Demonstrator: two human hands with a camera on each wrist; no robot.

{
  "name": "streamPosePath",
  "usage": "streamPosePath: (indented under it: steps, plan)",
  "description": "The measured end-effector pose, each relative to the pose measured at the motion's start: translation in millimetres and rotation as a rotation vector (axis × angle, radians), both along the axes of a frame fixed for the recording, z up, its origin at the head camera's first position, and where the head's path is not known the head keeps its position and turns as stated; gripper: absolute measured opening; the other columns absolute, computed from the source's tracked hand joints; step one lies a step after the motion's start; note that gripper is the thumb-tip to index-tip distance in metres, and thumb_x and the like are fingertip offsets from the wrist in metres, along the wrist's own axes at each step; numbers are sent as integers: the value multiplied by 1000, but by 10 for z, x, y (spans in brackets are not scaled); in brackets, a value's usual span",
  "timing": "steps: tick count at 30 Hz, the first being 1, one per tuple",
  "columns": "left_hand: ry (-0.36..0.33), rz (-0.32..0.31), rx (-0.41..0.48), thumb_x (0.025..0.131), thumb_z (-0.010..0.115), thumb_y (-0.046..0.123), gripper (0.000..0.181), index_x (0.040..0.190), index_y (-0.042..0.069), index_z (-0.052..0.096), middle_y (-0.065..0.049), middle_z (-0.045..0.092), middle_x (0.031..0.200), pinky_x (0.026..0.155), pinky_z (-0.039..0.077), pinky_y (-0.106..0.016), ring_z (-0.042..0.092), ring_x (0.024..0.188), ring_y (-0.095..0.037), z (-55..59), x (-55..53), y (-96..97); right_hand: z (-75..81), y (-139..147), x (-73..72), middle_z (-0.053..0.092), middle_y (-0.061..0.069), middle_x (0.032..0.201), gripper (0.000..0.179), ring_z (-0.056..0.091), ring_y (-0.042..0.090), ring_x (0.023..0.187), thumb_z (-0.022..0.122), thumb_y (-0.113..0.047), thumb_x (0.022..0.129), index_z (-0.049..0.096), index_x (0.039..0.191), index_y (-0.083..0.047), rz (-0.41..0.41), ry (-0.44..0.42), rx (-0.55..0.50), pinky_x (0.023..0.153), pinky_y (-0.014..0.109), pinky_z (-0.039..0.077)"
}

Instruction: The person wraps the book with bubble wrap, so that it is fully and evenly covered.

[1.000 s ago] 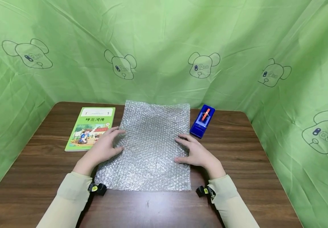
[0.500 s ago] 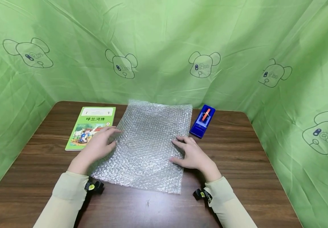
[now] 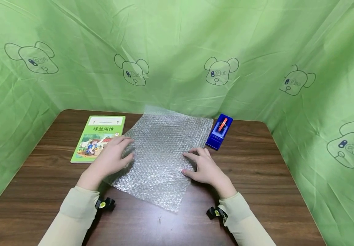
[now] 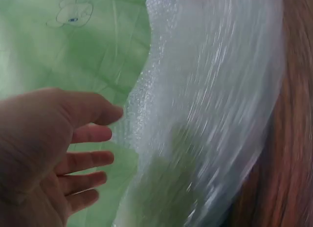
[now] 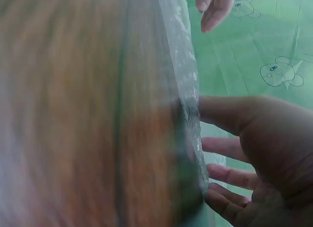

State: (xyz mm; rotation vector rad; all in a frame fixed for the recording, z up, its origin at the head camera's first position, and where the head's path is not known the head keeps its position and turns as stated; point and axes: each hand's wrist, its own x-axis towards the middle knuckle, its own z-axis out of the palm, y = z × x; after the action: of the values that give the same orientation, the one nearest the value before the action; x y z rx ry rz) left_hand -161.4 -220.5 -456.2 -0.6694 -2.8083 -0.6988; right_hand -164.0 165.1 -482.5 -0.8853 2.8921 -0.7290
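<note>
A sheet of clear bubble wrap (image 3: 158, 147) lies askew on the wooden table, its lower corner pointing toward the person. At its left edge is my left hand (image 3: 110, 159), fingers relaxed and spread; part of it overlaps the green book in the head view. On the opposite side, the fingertips of my right hand (image 3: 206, 169) touch the right edge, thumb and fingers apart. The left wrist view shows the loose left fingers (image 4: 83, 161) beside the bubble wrap (image 4: 205, 90), which is blurred. In the right wrist view, fingertips meet the wrap's edge (image 5: 188, 75).
A green picture-cover book (image 3: 98, 133) lies at the left, beneath the left hand in the head view. To the right, near the wrap's far corner, is a blue plastic case (image 3: 219, 131) with an orange strip. Green curtain (image 3: 177, 41) surrounds the table (image 3: 247, 153).
The bubble wrap has turned clockwise: its far edge shifted right and its near right corner swung left. My right hand moved slightly left; my left hand drew back a little, then returned.
</note>
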Motion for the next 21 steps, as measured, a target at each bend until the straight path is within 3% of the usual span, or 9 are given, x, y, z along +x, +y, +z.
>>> streamPosePath:
  steps: [8, 15, 21]
  plan:
    - [-118, -89, 14, 101, 77, 19, 53, 145, -5, 63, -28, 62, 148, 120, 42, -66, 56, 140, -50, -14, 64, 213, -5, -72, 21, 55, 16, 146, 66, 46, 40, 136, 87, -39, 95, 67, 151, -12, -30, -61, -15, 117, 61, 42]
    - [-134, -91, 1, 100, 78, 19, 58, 149, -7, 59, -29, 59, 151, 122, 41, -65, 54, 143, -49, -82, 54, 237, -10, -75, 26, 55, 16, 146, 67, 46, 40, 134, 87, -40, 95, 66, 152, -12, -37, -68, -12, 118, 61, 41]
    - [-167, -73, -12, 98, 79, 22, 69, 153, -9, 53, -35, 50, 158, 124, 34, -69, 43, 149, -56, -146, 57, 220, 10, -94, 43, 55, 17, 145, 65, 46, 40, 134, 88, -38, 94, 67, 150, -11, -42, -67, -29, 115, 61, 43]
